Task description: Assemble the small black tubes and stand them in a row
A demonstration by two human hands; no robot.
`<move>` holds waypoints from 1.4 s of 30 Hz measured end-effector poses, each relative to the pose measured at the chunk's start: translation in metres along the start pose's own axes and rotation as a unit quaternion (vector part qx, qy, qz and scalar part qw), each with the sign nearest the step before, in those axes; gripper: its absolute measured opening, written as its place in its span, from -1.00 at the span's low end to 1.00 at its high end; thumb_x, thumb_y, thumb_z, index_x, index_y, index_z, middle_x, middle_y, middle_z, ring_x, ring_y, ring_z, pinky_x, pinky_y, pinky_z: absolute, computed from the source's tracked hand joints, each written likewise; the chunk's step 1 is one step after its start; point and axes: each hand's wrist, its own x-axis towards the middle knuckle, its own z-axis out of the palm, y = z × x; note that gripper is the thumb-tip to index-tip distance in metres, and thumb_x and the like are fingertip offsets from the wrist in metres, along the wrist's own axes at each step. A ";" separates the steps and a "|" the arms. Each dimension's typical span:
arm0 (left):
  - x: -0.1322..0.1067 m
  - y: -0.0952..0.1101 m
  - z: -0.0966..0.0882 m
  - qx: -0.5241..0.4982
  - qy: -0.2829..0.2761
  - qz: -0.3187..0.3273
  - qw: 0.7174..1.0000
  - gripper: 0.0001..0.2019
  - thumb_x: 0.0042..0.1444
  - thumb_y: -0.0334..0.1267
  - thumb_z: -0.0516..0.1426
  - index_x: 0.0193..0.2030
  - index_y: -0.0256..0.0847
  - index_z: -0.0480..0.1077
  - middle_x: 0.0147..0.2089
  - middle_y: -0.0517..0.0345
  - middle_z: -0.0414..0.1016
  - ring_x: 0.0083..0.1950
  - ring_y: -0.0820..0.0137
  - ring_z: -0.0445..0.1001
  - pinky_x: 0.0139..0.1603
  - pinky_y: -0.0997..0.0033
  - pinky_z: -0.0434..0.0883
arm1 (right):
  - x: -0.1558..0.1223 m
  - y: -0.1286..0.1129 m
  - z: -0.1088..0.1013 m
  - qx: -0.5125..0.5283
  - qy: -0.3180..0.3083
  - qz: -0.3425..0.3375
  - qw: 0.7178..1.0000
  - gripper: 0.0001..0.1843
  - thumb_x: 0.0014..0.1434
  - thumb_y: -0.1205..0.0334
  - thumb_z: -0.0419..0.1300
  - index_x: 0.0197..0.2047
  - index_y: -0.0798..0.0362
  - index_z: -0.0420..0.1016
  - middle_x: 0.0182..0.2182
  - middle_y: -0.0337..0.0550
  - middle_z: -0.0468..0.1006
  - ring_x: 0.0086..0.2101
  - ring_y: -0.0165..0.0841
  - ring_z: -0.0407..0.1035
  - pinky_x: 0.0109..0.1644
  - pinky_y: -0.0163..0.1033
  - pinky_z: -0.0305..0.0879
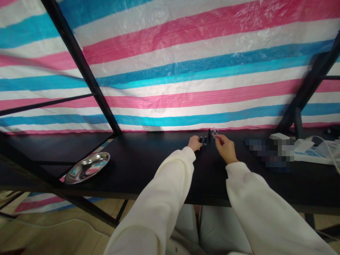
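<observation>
My left hand is at the far part of the black table, its fingers closed round a small black cylinder. Just right of it stands a second dark cylinder with a pale patch. A taller black piece is upright between my hands. My right hand pinches a small shiny, silvery cluster beside that taller piece. The cluster's exact kind is too small to make out.
A shiny oval metal dish lies at the left by the table's edge. On the right are a blurred dark item, a white box and a white power strip with cables. Black metal posts and a striped plastic sheet stand behind.
</observation>
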 end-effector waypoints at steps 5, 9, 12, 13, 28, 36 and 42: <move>0.006 0.002 0.000 -0.003 -0.014 -0.008 1.000 -0.96 -0.11 -0.42 0.18 -0.50 -0.35 0.39 -0.60 0.15 0.41 -0.55 0.49 0.45 -0.38 0.58 0.40 | 0.001 -0.001 -0.002 -0.004 0.020 0.005 1.000 -0.66 0.06 0.16 -0.03 -0.22 0.12 0.47 -0.59 -0.15 0.45 -0.57 -0.38 0.31 -0.41 -0.28 0.24; 0.010 0.002 0.002 -0.007 -0.016 -0.011 1.000 -0.95 -0.11 -0.42 0.19 -0.51 -0.36 0.39 -0.60 0.13 0.42 -0.55 0.47 0.46 -0.35 0.53 0.42 | 0.001 0.000 -0.002 -0.004 0.022 0.003 1.000 -0.66 0.05 0.16 -0.03 -0.23 0.12 0.47 -0.58 -0.15 0.45 -0.57 -0.38 0.31 -0.41 -0.27 0.25; 0.012 0.002 0.004 -0.009 -0.017 -0.014 1.000 -0.92 -0.13 -0.40 0.21 -0.53 -0.36 0.38 -0.62 0.12 0.41 -0.55 0.44 0.46 -0.34 0.49 0.42 | 0.001 0.001 -0.001 -0.004 0.026 0.001 1.000 -0.66 0.06 0.17 -0.03 -0.23 0.12 0.47 -0.58 -0.16 0.45 -0.58 -0.38 0.30 -0.41 -0.28 0.25; 0.012 0.002 0.004 -0.010 -0.018 -0.014 1.000 -0.91 -0.14 -0.40 0.21 -0.53 -0.36 0.38 -0.63 0.13 0.40 -0.54 0.43 0.46 -0.34 0.49 0.42 | 0.001 0.002 0.000 -0.004 0.026 -0.001 1.000 -0.66 0.06 0.17 -0.03 -0.22 0.12 0.47 -0.58 -0.16 0.45 -0.58 -0.39 0.30 -0.41 -0.28 0.25; 0.006 0.008 0.000 -0.003 -0.027 -0.031 0.999 -0.91 -0.12 -0.40 0.18 -0.56 -0.35 0.37 -0.67 0.11 0.38 -0.53 0.43 0.46 -0.40 0.53 0.40 | 0.001 0.000 -0.001 -0.004 0.024 0.010 1.000 -0.67 0.06 0.17 -0.03 -0.22 0.11 0.47 -0.59 -0.16 0.45 -0.57 -0.37 0.32 -0.40 -0.28 0.26; 0.006 0.006 0.000 -0.020 -0.024 -0.052 0.998 -0.91 -0.16 -0.37 0.22 -0.49 -0.36 0.42 -0.71 0.19 0.32 -0.60 0.46 0.41 -0.47 0.55 0.38 | 0.002 0.003 0.000 0.005 0.029 0.012 1.000 -0.67 0.05 0.18 -0.03 -0.22 0.11 0.47 -0.56 -0.14 0.47 -0.56 -0.37 0.33 -0.40 -0.27 0.27; -0.004 0.002 -0.009 0.003 -0.020 -0.053 0.998 -0.90 -0.16 -0.38 0.21 -0.44 -0.35 0.44 -0.73 0.20 0.31 -0.56 0.43 0.44 -0.40 0.52 0.40 | 0.002 0.005 0.000 0.005 0.050 0.027 0.998 -0.67 0.04 0.19 -0.03 -0.21 0.11 0.46 -0.50 -0.11 0.51 -0.55 -0.36 0.34 -0.38 -0.25 0.28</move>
